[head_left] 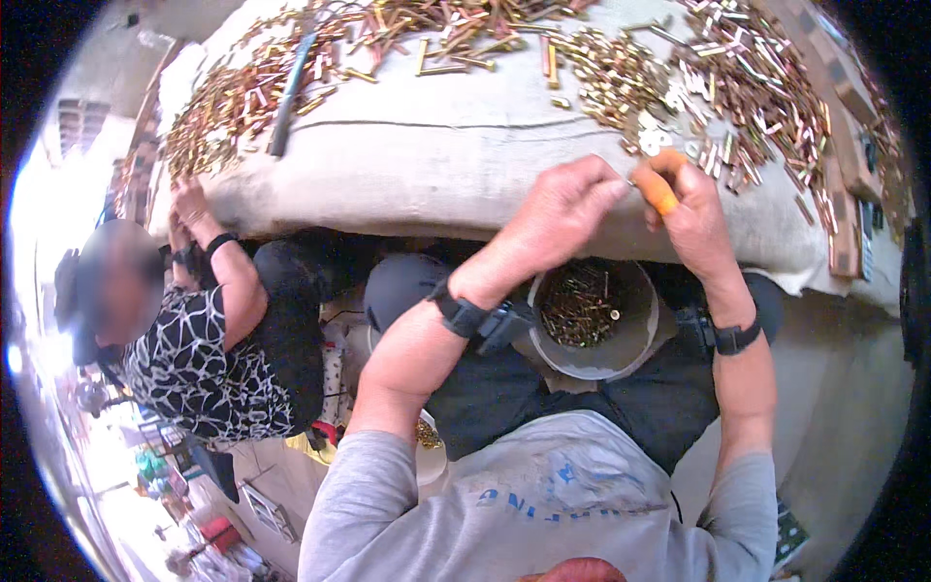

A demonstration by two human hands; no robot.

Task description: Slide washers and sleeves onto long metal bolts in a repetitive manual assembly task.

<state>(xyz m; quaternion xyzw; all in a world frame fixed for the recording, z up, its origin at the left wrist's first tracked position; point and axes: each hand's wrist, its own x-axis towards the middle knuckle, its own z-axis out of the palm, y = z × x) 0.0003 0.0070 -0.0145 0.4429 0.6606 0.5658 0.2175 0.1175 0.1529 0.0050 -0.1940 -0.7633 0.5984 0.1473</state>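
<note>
Fingertips of left hand [561, 209] pinched on a small piece too tiny to identify, meeting right hand [690, 209]; right fingers curled tight around orange tool [661, 192]; both held directly above grey bucket [593, 315] in the lap, apparently to catch droppings; brass pieces [737, 87] heaped within reach on cloth-covered table [436, 155]; 1 co-worker's hands [189, 209] at left.

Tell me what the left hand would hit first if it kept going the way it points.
The left hand points up and right toward the right hand, which holds an orange-handled tool. It would likely meet that tool or those fingers first; they already look nearly touching, though depth is unclear.
</note>
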